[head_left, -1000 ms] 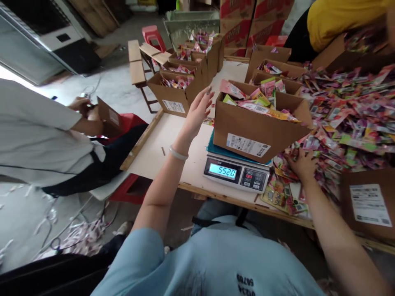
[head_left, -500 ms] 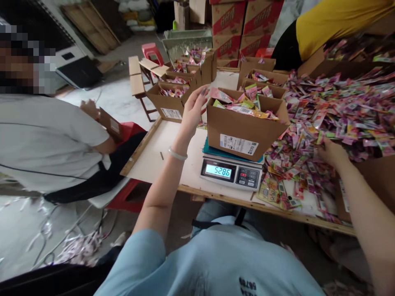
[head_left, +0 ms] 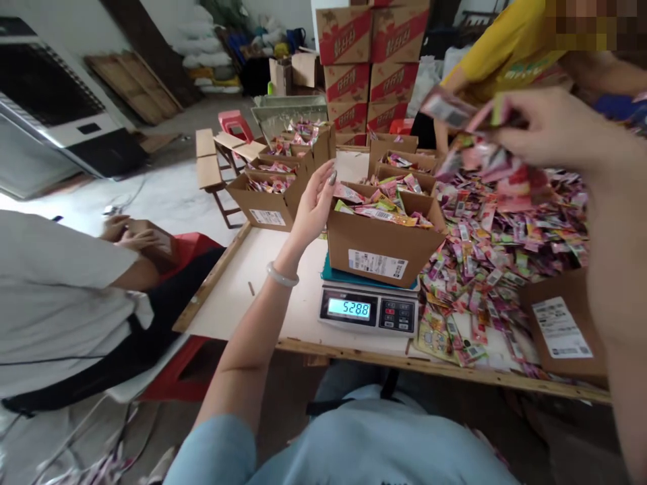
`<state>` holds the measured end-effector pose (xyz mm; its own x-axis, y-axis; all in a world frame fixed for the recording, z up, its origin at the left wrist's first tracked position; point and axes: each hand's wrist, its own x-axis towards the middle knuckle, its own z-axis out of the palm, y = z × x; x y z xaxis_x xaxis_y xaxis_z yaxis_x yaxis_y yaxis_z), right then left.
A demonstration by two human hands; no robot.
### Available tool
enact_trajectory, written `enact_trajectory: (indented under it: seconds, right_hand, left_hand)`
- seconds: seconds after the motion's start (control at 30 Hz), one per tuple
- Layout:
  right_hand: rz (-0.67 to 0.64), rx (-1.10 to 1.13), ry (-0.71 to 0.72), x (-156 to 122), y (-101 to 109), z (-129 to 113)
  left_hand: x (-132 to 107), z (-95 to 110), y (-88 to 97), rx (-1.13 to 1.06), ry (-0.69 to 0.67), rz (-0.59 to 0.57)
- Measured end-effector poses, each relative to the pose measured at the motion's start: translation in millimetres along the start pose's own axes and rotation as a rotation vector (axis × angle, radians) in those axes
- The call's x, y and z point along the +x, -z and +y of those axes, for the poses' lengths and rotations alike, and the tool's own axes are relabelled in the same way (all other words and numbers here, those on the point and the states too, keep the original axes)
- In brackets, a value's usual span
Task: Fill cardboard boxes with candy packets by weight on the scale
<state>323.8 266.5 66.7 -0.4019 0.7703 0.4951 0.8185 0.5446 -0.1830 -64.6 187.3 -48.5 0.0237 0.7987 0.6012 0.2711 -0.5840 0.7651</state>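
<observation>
A cardboard box (head_left: 387,236) filled with small candy packets (head_left: 377,210) rests on a digital scale (head_left: 368,310) with a lit display. My left hand (head_left: 314,202), fingers stretched and slightly apart, is at the box's left edge; whether it touches the cardboard I cannot tell. Above the large heap of packets (head_left: 485,232), my right hand (head_left: 550,128) is raised and blurred. Several pink packets (head_left: 510,172) hang from its closed fingers. A second labelled box (head_left: 561,327) sits at the table's right, partly hidden behind my right forearm.
More filled boxes (head_left: 270,202) line the table's far side. A person in a light shirt (head_left: 60,283) sits at the left with a small box (head_left: 154,242). Someone in a yellow shirt (head_left: 515,47) leans over the heap. Red-printed cartons (head_left: 371,67) are stacked behind.
My right hand has risen from the heap, lifting several packets. My left hand remains near the filled box. The whole view has shifted, bringing more of the yellow-shirted person into sight.
</observation>
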Motion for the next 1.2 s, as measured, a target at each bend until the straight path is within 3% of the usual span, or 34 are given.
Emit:
enact_trajectory:
  seconds: [0.07, 0.13, 0.23, 0.33, 0.5, 0.77, 0.97, 1.2]
  right_hand:
    - [-0.283, -0.021, 0.157, 33.1, -6.3, -55.7]
    - [-0.469, -0.033, 0.253, 49.0, -36.0, -99.3]
    - [-0.359, 0.049, 0.297, 40.8, -94.6, -126.3]
    - [-0.110, 0.191, 0.270, 18.8, -125.1, -117.6]
    - [0.269, 0.507, 0.109, 11.9, -106.4, -103.0]
    - [0.617, 0.578, 0.049, 22.9, -68.4, -75.2]
    - [0.681, 0.572, 0.041, 14.1, -43.7, -64.4]
    - [0.633, 0.444, -0.063, -7.4, -40.2, -44.8]
  left_hand:
    - [6.0, 4.1, 0.5, 0.004, -0.028, -0.020]
    - [11.2, 9.2, 0.3, 0.027, -0.067, -0.064]
    - [15.5, 17.4, -0.2, 0.106, -0.083, -0.223]
    - [16.4, 22.4, 1.1, 0.182, -0.014, -0.367]
    - [19.8, 17.5, 2.4, 0.112, -0.035, -0.345]
    - [29.6, 9.4, 1.0, 0.152, -0.135, -0.236]
    - [36.3, 4.7, 3.4, 0.150, -0.205, -0.219]
    - [38.4, -3.4, -3.0, 0.128, -0.223, -0.171]
